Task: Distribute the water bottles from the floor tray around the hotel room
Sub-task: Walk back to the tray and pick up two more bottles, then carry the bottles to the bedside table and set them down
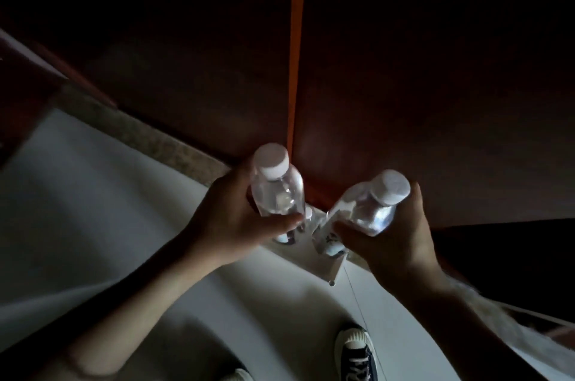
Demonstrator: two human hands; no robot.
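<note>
Both forearms reach forward in dim light. Left hand [236, 215] is closed around one water bottle [277, 187], right hand [401, 231] around a second bottle [376, 203], both above the white floor tray [320, 265]. Bottles remaining in the tray are mostly hidden and blurred; their number cannot be told. Two shoes [357, 352] are cut off below.

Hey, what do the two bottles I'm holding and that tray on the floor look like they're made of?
Left bottle and right bottle: likely clear thin plastic, see-through with glossy glints, opaque white caps. Floor tray: smooth, matte white, flat edge, perhaps plastic or coated board; too dim to be sure.
</note>
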